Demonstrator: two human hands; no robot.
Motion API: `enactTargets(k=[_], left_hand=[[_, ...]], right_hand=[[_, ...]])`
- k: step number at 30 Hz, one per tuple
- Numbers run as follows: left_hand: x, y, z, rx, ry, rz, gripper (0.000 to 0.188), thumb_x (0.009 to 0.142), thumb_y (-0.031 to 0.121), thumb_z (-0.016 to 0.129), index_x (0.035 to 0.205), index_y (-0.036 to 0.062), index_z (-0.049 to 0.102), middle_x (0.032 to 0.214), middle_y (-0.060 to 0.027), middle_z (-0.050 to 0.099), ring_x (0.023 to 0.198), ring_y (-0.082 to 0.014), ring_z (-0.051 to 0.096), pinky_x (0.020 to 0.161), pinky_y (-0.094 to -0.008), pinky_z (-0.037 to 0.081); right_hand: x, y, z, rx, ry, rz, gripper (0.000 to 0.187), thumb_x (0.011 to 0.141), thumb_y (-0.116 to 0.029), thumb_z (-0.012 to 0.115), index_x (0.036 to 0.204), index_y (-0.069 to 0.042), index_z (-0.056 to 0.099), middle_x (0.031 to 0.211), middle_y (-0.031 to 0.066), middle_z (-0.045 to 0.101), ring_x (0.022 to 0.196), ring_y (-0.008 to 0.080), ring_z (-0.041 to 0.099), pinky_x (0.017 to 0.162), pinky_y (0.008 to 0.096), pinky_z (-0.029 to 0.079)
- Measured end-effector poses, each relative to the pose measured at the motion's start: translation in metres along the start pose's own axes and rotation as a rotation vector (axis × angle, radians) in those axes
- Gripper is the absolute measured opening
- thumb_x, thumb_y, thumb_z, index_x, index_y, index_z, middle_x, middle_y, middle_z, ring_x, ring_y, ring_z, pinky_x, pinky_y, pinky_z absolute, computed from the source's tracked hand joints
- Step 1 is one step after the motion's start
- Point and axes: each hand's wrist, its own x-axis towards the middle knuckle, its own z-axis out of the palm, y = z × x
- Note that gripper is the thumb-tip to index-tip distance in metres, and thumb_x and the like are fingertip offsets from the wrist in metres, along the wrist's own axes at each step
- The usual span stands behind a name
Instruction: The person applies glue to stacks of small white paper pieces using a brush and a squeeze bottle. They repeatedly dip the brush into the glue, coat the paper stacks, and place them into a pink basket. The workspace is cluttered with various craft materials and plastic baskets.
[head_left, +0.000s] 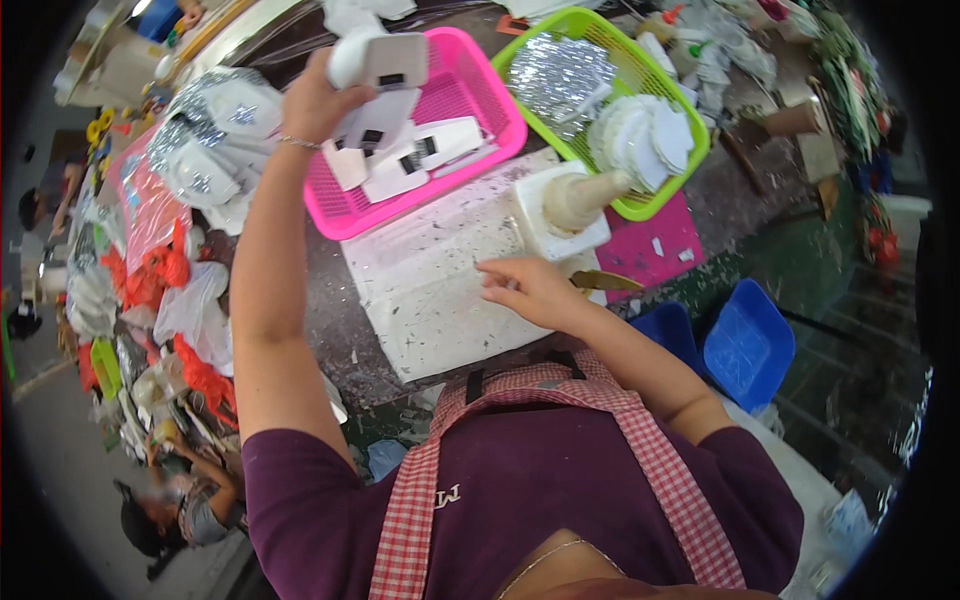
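My left hand [316, 104] is closed on a white piece with a black patch [398, 62], held above the far left part of a pink basket [513, 100]. More flat white pieces with black patches [395, 172] lie in that basket. My right hand [530, 290] holds nothing; its fingers are apart above a stained white sheet [440, 320]. Just beyond it, a cream cone-tipped bottle [580, 200] rests on a white block [530, 225].
A green basket [695, 165] holds silver tinsel-like material [560, 82] and white scalloped discs [640, 140]. White pieces with silver stars [215, 125] are heaped at left. Two blue bins [750, 345] stand at right. Another person [185, 510] sits at lower left.
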Motion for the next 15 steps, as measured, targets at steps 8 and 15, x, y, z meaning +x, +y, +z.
enactTargets(k=[8, 15], left_hand=[[-0.04, 0.03, -0.036, -0.628, -0.284, -0.226, 0.071, 0.07, 0.022, 0.087, 0.13, -0.0002, 0.054, 0.111, -0.012, 0.068, 0.095, -0.0195, 0.067, 0.086, -0.0318, 0.054], [-0.142, 0.044, 0.009, -0.955, -0.281, -0.415, 0.086, 0.069, 0.023, 0.09, 0.132, -0.01, 0.042, 0.118, -0.0206, 0.062, 0.107, -0.0257, 0.064, 0.092, -0.0354, 0.053]], right_hand=[[0.069, -0.006, 0.031, 0.561, 0.363, -0.069, 0.073, 0.09, -0.03, 0.072, 0.147, -0.001, 0.036, 0.128, 0.0175, 0.058, 0.11, 0.0222, 0.06, 0.095, 0.0361, 0.049], [0.088, -0.044, 0.028, 1.19, 0.107, 0.058, 0.053, 0.087, -0.014, 0.075, 0.131, 0.002, 0.05, 0.124, 0.0136, 0.062, 0.113, 0.0227, 0.062, 0.096, 0.0362, 0.051]])
